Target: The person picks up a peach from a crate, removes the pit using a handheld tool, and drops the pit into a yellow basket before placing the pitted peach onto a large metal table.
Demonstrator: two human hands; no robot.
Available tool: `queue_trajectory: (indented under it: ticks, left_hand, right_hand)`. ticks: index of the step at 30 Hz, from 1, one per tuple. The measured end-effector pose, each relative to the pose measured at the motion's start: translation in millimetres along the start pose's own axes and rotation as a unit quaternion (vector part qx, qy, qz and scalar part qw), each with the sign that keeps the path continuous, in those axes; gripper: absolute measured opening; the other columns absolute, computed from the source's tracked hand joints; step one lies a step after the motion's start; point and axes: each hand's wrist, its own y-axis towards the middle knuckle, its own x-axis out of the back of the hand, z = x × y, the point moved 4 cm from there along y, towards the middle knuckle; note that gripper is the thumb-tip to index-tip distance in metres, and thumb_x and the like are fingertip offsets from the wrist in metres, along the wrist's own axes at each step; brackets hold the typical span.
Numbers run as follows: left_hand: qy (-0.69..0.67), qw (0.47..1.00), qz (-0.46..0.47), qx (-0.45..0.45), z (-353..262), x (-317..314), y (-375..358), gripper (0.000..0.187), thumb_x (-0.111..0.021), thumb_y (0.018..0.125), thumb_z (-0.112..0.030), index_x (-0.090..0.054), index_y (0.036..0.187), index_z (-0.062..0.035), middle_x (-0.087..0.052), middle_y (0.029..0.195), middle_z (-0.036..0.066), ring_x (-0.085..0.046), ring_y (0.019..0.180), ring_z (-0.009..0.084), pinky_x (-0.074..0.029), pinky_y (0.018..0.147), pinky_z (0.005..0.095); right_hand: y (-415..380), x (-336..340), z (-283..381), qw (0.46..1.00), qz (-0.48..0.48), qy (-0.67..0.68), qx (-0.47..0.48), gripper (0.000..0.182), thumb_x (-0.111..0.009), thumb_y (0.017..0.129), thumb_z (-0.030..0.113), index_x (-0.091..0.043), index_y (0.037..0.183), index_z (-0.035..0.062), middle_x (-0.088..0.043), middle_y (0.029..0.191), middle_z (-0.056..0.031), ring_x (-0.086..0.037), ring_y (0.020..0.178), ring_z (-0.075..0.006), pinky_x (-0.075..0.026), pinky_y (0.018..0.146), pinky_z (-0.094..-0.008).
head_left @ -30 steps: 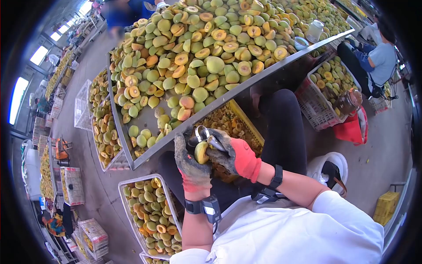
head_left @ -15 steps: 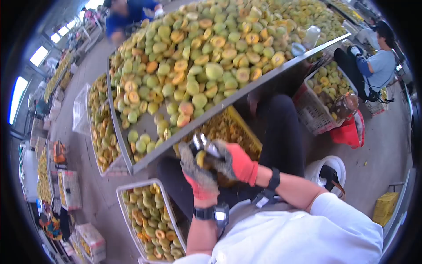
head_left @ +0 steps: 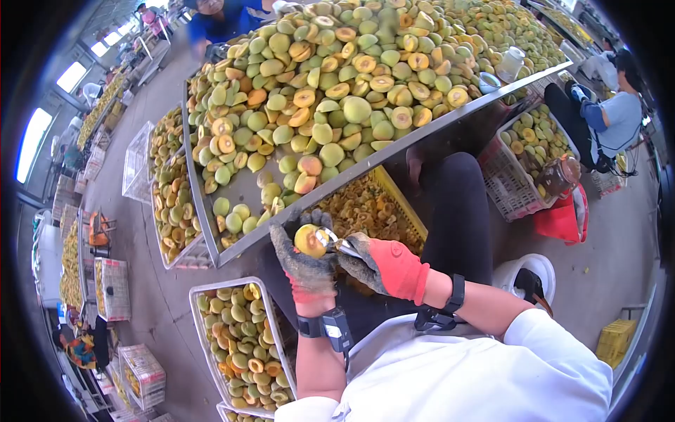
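My left hand, in a dark-palmed glove with a red cuff, cups a halved yellow peach, cut side turned up. In the same kind of glove, my right hand grips a shiny metal pitting spoon. The spoon's bright rounded head touches the peach's cut face near its middle. Both hands are above my lap, just in front of the metal table's edge. Under them, a yellow crate contains brownish-orange scraps. Loose peaches, many halved, are heaped on the table.
Left of my legs stands a white crate of peach halves. Another filled crate, a red bag and a white bucket are to the right. A jar stands on the table. Co-workers sit across and at right.
My left hand has turned, bringing the peach's cut face into clear view. My right hand with the spoon has shifted slightly right and down. The camera view has moved a little.
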Motion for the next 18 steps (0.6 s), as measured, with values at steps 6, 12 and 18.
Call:
queue_trajectory:
  ticks: [6,12,18]
  left_hand:
    - [0.025,0.998,-0.049,0.004,2.1,-4.2,-10.5,0.047,-0.046,0.093,-0.046,-0.054,0.110,-0.0030,-0.060,0.091,0.010,-0.059,0.089,0.0283,-0.047,0.089,0.0440]
    - [0.099,0.991,-0.033,0.078,7.1,16.4,-29.8,0.045,-0.046,0.093,-0.045,-0.054,0.107,-0.0029,-0.060,0.087,0.009,-0.060,0.085,0.0241,-0.050,0.083,0.0381]
    - [0.080,0.996,-0.034,0.002,7.0,-12.3,-20.6,0.042,-0.047,0.093,-0.044,-0.055,0.100,-0.0039,-0.060,0.080,0.007,-0.060,0.078,0.0197,-0.051,0.073,0.0320]
  right_hand:
    - [-0.8,-16.8,-20.6,0.981,0.045,-0.188,-0.011,0.019,-0.057,0.082,0.009,-0.052,0.100,0.0047,-0.059,0.088,-0.0146,-0.061,0.079,-0.0311,-0.048,0.064,-0.0364]
    - [0.0,-7.0,-7.3,0.950,0.052,-0.307,-0.012,0.021,-0.052,0.081,0.009,-0.049,0.101,0.0029,-0.057,0.088,-0.0126,-0.061,0.076,-0.0300,-0.050,0.063,-0.0397]
    - [1.9,-12.7,-9.0,0.959,0.090,-0.268,-0.033,0.016,-0.044,0.087,0.016,-0.052,0.095,0.0042,-0.061,0.080,-0.0161,-0.063,0.073,-0.0327,-0.050,0.061,-0.0430]
